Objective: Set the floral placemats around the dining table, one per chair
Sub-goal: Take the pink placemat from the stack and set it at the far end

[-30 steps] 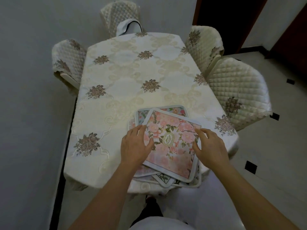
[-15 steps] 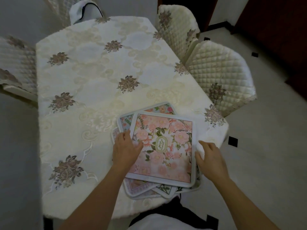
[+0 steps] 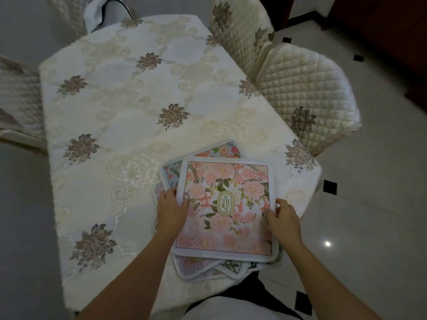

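Observation:
A stack of several floral placemats lies at the near right corner of the dining table (image 3: pixel 129 116). The top placemat (image 3: pixel 225 204) is pink with peonies and a gold oval label in its middle. Other placemats (image 3: pixel 221 150) fan out beneath it at odd angles. My left hand (image 3: pixel 172 210) grips the top mat's left edge, thumb on its face. My right hand (image 3: pixel 285 219) grips the right edge the same way.
A cream embroidered tablecloth covers the table. Quilted chairs stand at the right (image 3: pixel 307 100), far right (image 3: pixel 238 26), left (image 3: pixel 18 100) and far end. A white bag (image 3: pixel 106 12) sits on the far chair. Tiled floor (image 3: pixel 369 204) lies to the right.
The top pink mat has been turned from a skewed angle to square with me. Both hands slid from its face to its side edges, and my view shifted right and nearer.

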Action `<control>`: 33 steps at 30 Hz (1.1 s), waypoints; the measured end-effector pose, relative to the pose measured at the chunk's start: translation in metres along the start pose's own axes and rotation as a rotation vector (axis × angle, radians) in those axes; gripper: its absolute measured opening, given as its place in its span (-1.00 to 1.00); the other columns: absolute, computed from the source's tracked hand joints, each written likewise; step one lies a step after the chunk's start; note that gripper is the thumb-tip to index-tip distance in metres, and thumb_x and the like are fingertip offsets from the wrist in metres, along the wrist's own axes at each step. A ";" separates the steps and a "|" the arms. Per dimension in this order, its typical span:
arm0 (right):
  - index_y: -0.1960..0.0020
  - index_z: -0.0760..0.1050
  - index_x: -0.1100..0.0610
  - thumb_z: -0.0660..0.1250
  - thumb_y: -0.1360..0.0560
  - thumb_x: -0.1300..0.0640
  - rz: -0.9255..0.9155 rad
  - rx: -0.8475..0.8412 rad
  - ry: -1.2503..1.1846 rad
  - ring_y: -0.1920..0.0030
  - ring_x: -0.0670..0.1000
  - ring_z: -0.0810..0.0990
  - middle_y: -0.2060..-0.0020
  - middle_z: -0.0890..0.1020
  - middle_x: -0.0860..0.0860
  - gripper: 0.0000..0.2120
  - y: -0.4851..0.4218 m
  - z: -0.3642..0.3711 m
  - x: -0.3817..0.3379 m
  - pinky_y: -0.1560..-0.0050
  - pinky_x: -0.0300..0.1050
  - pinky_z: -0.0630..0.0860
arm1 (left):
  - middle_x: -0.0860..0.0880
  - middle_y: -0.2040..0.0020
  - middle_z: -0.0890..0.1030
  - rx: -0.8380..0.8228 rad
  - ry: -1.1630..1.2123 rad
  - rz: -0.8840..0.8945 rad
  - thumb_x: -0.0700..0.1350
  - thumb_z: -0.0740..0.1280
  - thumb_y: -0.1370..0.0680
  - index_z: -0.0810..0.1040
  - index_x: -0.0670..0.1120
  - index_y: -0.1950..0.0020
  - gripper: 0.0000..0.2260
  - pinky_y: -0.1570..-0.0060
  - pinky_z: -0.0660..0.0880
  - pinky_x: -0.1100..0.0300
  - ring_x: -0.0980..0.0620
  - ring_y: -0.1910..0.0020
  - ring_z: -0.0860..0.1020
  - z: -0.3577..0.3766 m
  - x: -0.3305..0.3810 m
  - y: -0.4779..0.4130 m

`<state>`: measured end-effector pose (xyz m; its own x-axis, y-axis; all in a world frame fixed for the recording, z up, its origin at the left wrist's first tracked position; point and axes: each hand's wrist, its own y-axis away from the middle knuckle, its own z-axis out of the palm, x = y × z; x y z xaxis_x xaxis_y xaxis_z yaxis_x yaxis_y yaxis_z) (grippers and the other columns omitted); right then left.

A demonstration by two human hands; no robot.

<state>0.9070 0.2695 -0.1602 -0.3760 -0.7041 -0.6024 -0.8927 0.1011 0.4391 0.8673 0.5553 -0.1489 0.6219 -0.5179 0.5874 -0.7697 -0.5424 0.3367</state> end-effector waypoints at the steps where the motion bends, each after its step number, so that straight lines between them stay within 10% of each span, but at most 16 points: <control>1: -0.19 0.46 0.04 0.33 -0.53 -0.08 0.011 0.010 -0.029 0.13 0.08 0.59 0.05 0.58 0.07 -0.70 -0.002 0.001 0.000 0.13 0.03 0.56 | -0.14 -0.17 0.52 -0.020 0.051 -0.010 -0.06 0.40 -0.56 0.41 -0.17 -0.38 -0.56 -0.14 0.53 -0.07 -0.18 -0.13 0.54 0.000 0.001 -0.001; 12: 0.10 0.41 0.18 0.23 -0.64 0.00 0.018 -0.047 -0.254 0.25 0.09 0.51 0.27 0.54 0.08 -0.74 -0.005 -0.013 -0.016 0.23 -0.04 0.40 | -0.05 -0.08 0.54 -0.121 0.360 -0.027 -0.03 0.27 -0.64 0.39 0.00 -0.26 -0.79 -0.01 0.58 -0.26 -0.09 -0.05 0.56 0.000 0.003 0.014; 24: -0.09 0.44 0.18 0.13 -0.67 0.05 -0.230 0.144 -0.300 0.07 0.16 0.58 0.09 0.60 0.09 -0.78 -0.022 -0.103 -0.084 0.04 0.11 0.49 | -0.04 0.10 0.53 -0.002 0.452 0.201 -0.02 0.21 -0.67 0.40 -0.09 -0.12 -0.85 0.46 0.50 0.15 0.02 0.19 0.54 -0.052 0.100 0.006; 29: 0.01 0.46 0.11 0.15 -0.66 0.03 -0.256 0.206 -0.371 0.08 0.10 0.60 0.12 0.61 0.06 -0.81 -0.021 -0.133 -0.096 0.02 0.14 0.55 | -0.06 0.15 0.56 0.035 0.435 0.284 0.01 0.22 -0.66 0.44 -0.10 -0.13 -0.81 0.31 0.53 -0.04 -0.04 0.25 0.56 -0.063 0.129 0.006; 33: -0.02 0.46 0.06 0.15 -0.66 0.02 -0.229 0.237 -0.416 0.09 0.05 0.62 0.10 0.63 0.03 -0.84 -0.018 -0.152 -0.089 0.03 0.10 0.56 | -0.05 0.19 0.52 0.024 0.446 0.354 -0.02 0.21 -0.67 0.44 -0.12 -0.10 -0.83 0.40 0.46 0.21 -0.01 0.31 0.50 -0.057 0.152 0.011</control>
<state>0.9941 0.2231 -0.0132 -0.1887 -0.3930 -0.9000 -0.9771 0.1673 0.1318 0.9456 0.5083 -0.0137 0.2017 -0.3437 0.9171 -0.9132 -0.4045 0.0493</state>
